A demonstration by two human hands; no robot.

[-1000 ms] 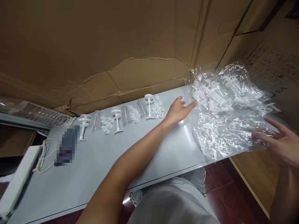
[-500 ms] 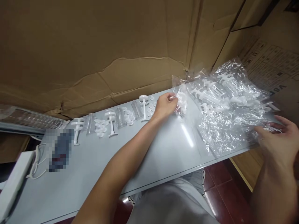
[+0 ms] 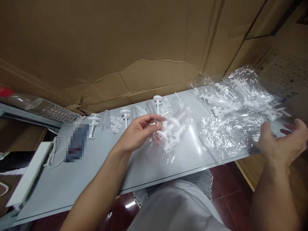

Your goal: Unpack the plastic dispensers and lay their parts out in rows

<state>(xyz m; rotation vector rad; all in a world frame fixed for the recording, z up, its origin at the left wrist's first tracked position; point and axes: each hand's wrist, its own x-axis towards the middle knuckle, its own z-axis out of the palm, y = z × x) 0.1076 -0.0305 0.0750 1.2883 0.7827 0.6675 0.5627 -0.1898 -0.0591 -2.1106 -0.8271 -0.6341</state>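
Observation:
My left hand [image 3: 139,131] pinches a small clear plastic bag of white plastic parts [image 3: 172,131] and holds it just above the grey table [image 3: 96,166], near its middle. My right hand [image 3: 280,141] hovers at the table's right edge with fingers spread, touching nothing I can make out, beside a heap of clear bags with white plunger parts [image 3: 231,106]. A row of white plungers, clear ribbed tubes and small white caps [image 3: 125,118] lies along the table's far edge, behind my left hand.
Brown cardboard sheets [image 3: 120,48] stand behind the table. A blurred dark object [image 3: 75,142] lies at the left with a white cable [image 3: 54,154] and a white power strip [image 3: 29,175]. A printed carton [image 3: 286,70] stands at the right. My lap is below the table's edge.
My left hand reached to the bag heap, pinched one small bag and pulled it left toward the table's middle. My right hand let go of the heap's edge and lifted, fingers apart.

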